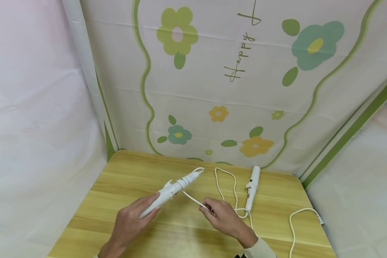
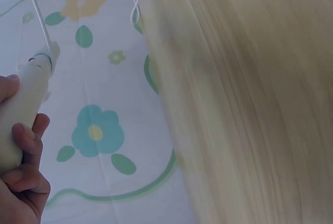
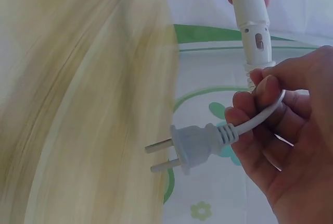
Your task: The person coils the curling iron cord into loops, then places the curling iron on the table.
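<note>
A white curling iron (image 1: pixel 162 199) is held slantwise over the table, its far end pointing up and right. My left hand (image 1: pixel 132 216) grips its thick lower part, fingers and thumb curled round it. Several turns of white cord (image 1: pixel 187 181) are wound about the thinner far end, where a small loop sticks out. From the turns, a free length runs taut to my right hand (image 1: pixel 224 216), which pinches it. In the right wrist view, the two-pin plug (image 3: pixel 195 146) dangles from the cord just past those fingers.
A second white curling iron (image 1: pixel 253 184) lies on the wooden table (image 1: pixel 132 168) at the back right, its loose cord (image 1: pixel 216 179) looped beside it. Cord with a plug (image 1: pixel 320 220) reaches the table's right edge. Flower-printed fabric (image 1: pixel 193 86) hangs behind, with pale cloth at both sides.
</note>
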